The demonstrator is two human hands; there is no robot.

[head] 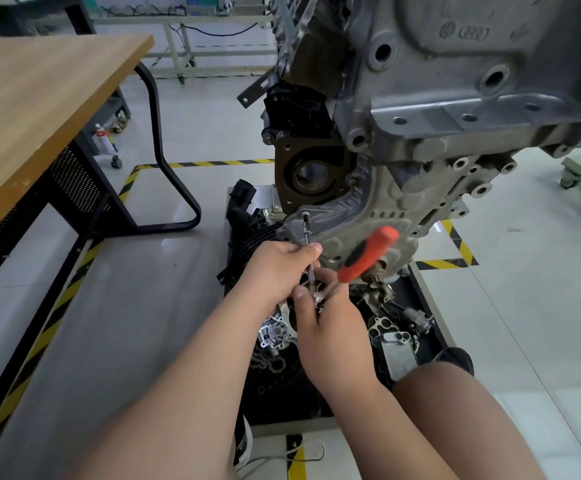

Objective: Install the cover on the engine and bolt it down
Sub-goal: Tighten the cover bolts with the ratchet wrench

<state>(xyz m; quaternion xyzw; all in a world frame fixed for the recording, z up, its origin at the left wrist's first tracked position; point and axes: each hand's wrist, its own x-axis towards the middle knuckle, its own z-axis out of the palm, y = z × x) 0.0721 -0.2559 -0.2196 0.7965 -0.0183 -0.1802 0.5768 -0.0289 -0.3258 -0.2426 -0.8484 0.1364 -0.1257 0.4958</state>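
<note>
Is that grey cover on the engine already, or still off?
On. The cover lies flat against the engine, and the wrench meets a bolt at its edge. How tight the bolt is, I cannot tell.

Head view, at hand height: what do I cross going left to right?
Wooden table, black bent table leg, left hand gripping the tool shaft, orange ratchet handle, striped floor tape. The right hand, on the ratchet head, overlaps the left hand, so it is omitted.
</note>
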